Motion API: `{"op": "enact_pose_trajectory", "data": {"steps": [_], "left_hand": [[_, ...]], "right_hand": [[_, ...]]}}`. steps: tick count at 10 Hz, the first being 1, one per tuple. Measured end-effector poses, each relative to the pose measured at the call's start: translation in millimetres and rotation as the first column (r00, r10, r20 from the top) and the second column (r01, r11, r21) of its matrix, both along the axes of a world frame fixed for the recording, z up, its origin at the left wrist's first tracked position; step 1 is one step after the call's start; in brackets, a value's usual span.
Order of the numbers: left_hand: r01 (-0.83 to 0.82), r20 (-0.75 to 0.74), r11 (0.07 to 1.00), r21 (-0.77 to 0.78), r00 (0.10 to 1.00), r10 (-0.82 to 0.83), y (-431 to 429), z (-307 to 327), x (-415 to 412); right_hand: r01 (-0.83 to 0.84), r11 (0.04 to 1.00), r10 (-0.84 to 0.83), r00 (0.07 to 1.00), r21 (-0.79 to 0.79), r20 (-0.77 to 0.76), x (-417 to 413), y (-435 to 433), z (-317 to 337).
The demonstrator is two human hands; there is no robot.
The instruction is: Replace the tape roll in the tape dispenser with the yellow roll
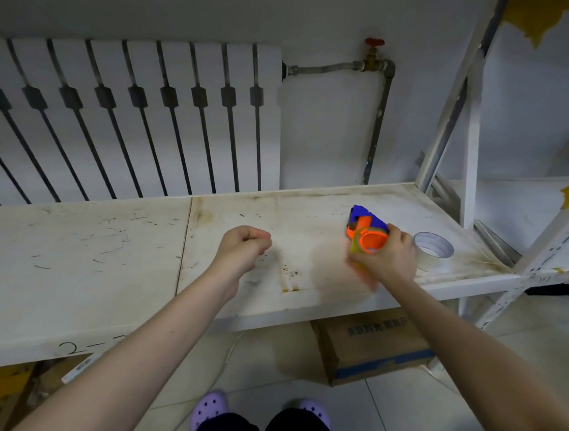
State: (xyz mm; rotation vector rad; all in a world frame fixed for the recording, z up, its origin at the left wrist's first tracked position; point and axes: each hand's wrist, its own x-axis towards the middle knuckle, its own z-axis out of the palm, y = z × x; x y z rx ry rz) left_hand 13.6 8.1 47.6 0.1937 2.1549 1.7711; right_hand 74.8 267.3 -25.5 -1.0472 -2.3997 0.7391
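Right hand (387, 258) is gripping the dispenser (366, 231) over the right part of the bench (99, 268), fingers wrapping its lower body; motion blur is smearing the hand's underside, so the exact finger placement cannot be told. Left hand (244, 246) is hovering over the bench middle, closed in a loose fist, fingertips pinching together, holding nothing I can make out.

Bench is looking like a white painted board, scuffed and stained, hard and flat, with a seam running down it. Dispenser is hard plastic: blue angular shell, orange round hub. Yellow roll (355, 250) is appearing to sit around that hub, a translucent yellowish band, mostly hidden by fingers. Clear roll (433, 250) is lying flat on the bench just beside the right hand, glossy, with a pale core.

Risks, as I judge them: one-handed grip is letting the roll slip off the hub if it is not seated; the free tape end is sticking back on the roll; the right wrist is nudging the clear roll toward the bench edge; a cutter, if present, is nicking fingers.
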Motion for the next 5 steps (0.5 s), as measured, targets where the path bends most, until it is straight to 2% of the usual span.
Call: {"op": "enact_pose_trajectory", "data": {"steps": [2, 4, 5], "left_hand": [[0.006, -0.018, 1.0, 0.005, 1.0, -0.006, 16.5, 8.3, -13.8], [0.005, -0.049, 0.999, 0.036, 0.999, -0.003, 9.9, 21.9, -15.1], [-0.012, -0.088, 0.998, 0.065, 0.996, 0.017, 0.4, 36.2, -10.0]], "right_hand": [[0.044, 0.998, -0.046, 0.997, 0.038, 0.068, -7.8, 3.2, -10.2], [-0.018, 0.99, -0.009, 0.983, 0.143, 0.186, -3.7, -1.8, -7.0], [-0.098, 0.987, 0.094, 0.995, 0.127, 0.04, -6.2, -15.1, 7.6]]}}
